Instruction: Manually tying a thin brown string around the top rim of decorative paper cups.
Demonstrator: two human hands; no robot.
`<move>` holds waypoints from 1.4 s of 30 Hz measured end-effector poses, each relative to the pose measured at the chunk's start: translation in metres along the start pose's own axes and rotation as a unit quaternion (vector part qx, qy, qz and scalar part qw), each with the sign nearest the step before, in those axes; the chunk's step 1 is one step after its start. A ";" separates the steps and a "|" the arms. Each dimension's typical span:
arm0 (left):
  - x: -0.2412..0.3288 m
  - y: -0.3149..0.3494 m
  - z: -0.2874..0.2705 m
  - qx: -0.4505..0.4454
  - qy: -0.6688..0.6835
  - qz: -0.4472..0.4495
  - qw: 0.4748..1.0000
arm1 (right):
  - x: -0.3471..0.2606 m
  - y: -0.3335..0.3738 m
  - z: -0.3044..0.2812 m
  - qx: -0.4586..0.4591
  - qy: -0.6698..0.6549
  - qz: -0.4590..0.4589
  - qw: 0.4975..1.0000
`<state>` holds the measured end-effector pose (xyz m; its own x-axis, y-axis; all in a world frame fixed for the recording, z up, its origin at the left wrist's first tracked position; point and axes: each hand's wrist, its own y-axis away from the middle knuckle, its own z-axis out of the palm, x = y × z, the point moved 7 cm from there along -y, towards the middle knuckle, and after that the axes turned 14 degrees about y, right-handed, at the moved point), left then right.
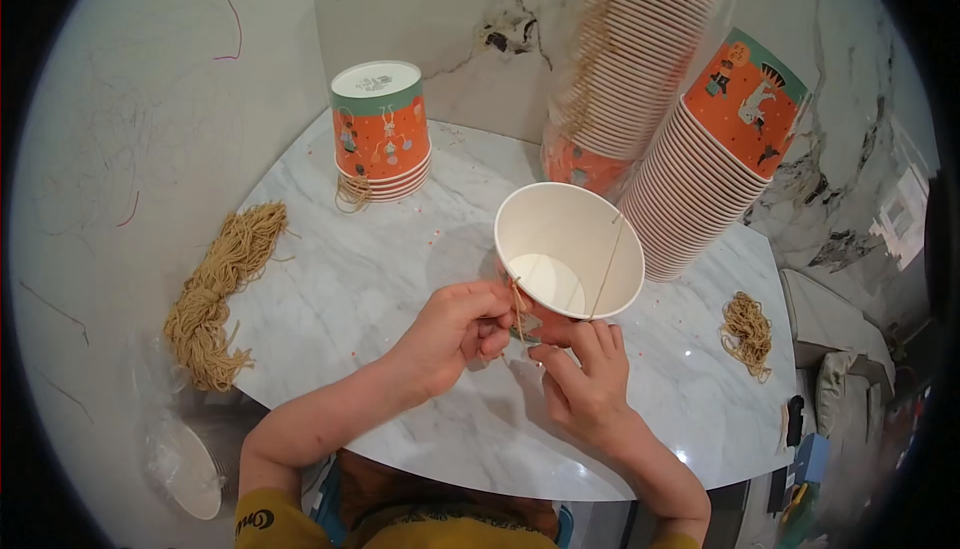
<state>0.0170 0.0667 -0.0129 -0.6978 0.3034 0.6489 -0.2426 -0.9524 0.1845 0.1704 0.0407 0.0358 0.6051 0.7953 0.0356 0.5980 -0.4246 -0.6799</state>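
A white-lined paper bucket (569, 211) with an orange printed outside stands tilted toward me at the table's middle. A thin tan cord (606, 271) runs across its mouth, and another length hangs from a point near the rim on the left. My left hand (455, 334) is closed in a pinch on that hanging cord, close against the bucket's wall. My right hand (590, 379) has its fingers bent against the bucket's near side, its thumb and forefinger closed by the cord's lower end; the fingers partly hide the cord there.
A short stack of upturned buckets (382, 134) stands at the back left. Tall leaning stacks, one in clear plastic (640, 59) and one bare (690, 189), rise behind right. A tan cord bundle (222, 294) lies at the left edge, a smaller one (747, 336) at the right.
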 end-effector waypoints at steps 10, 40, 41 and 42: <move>0.007 -0.001 0.002 0.027 0.035 0.023 0.999 | -0.007 -0.005 -0.003 0.010 0.009 -0.019 1.000; 0.034 0.035 0.052 -0.044 -0.563 0.504 0.654 | -0.006 -0.006 -0.006 0.043 0.000 0.002 0.999; 0.042 0.038 0.050 -0.012 -0.526 0.511 0.680 | -0.005 -0.006 -0.007 0.046 0.001 0.003 0.999; 0.049 0.040 0.046 0.021 -0.487 0.517 0.704 | -0.006 -0.007 -0.007 0.047 -0.001 0.002 0.999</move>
<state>0.0043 0.0419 0.0601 0.3109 -0.6959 0.6474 0.0906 -0.6563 -0.7490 0.1666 0.0356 0.0456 0.6073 0.7938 0.0312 0.5434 -0.3865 -0.7452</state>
